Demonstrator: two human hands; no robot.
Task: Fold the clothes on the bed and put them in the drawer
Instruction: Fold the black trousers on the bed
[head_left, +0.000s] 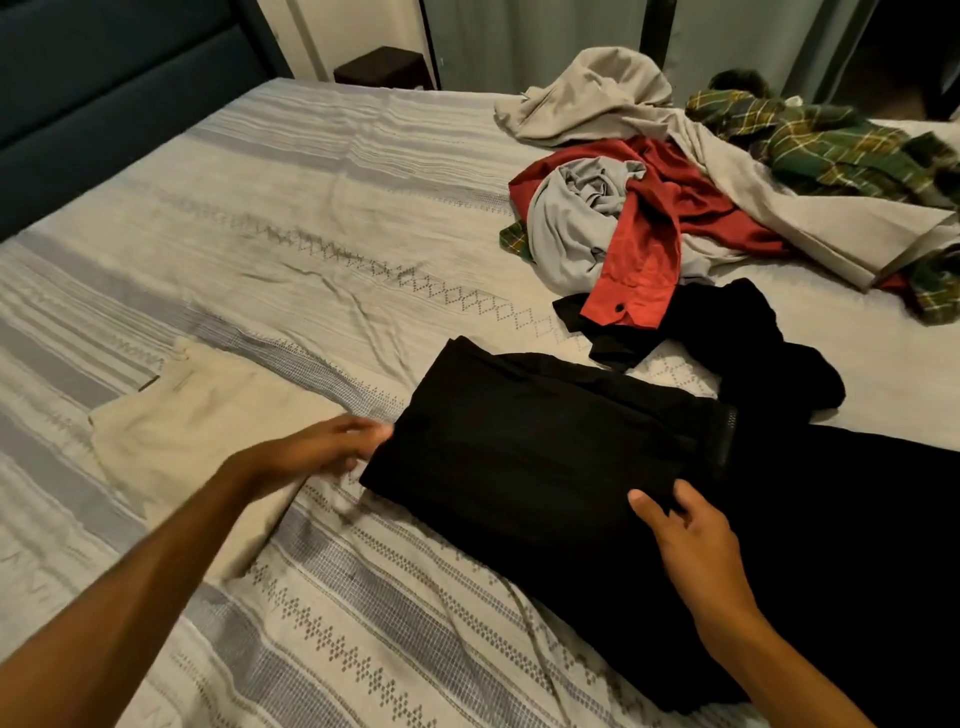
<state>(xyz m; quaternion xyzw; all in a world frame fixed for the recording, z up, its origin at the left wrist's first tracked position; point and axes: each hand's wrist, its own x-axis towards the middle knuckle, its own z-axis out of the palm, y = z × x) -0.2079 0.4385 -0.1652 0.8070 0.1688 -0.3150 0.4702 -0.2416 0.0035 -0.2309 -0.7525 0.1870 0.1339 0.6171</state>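
A black garment (545, 436) lies partly folded on the bed (311, 218), its top layer doubled over toward the left. My left hand (332, 447) is blurred at the fold's left edge, fingers touching the cloth. My right hand (685, 525) rests on the near side of the fold, thumb and fingers spread on the fabric. A folded cream garment (192, 431) lies flat to the left, under my left forearm. Farther right is a heap of unfolded clothes: a red shirt (649, 249), a grey top (566, 218), a beige piece (623, 98), a green plaid shirt (831, 145) and another black item (753, 332).
The striped cover stretches bare across the left and far half of the bed. A dark blue headboard (104, 78) stands at the upper left, and a small dark nightstand (384, 67) sits behind the bed. Curtains (545, 31) hang along the far side.
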